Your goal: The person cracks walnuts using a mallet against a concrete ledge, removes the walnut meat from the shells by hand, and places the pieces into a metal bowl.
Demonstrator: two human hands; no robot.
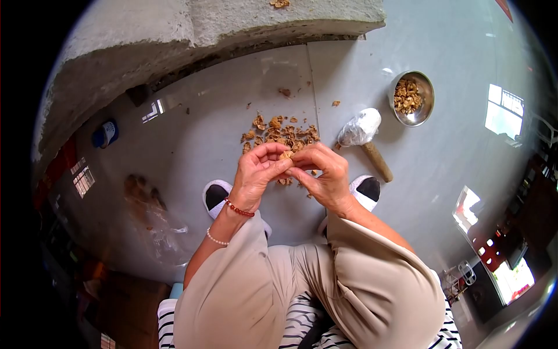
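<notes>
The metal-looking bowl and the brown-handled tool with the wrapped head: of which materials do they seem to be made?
Bowl: probably stainless steel, smooth and polished, since it is silvery with bright reflections.
Tool handle: likely wood, matt and unpainted, judging by its uneven brown surface.
Head wrapping: seemingly thin plastic, glossy and crinkled, from its creases and highlights; what lies beneath I cannot tell.

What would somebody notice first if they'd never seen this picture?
Probably the left hand and right hand, meeting in the middle at a small nut piece. Just beyond them, broken shells lie strewn on the grey floor. Off to the right, a shiny bowl holds golden nut bits, near a hammer with a plastic-wrapped head.
</notes>
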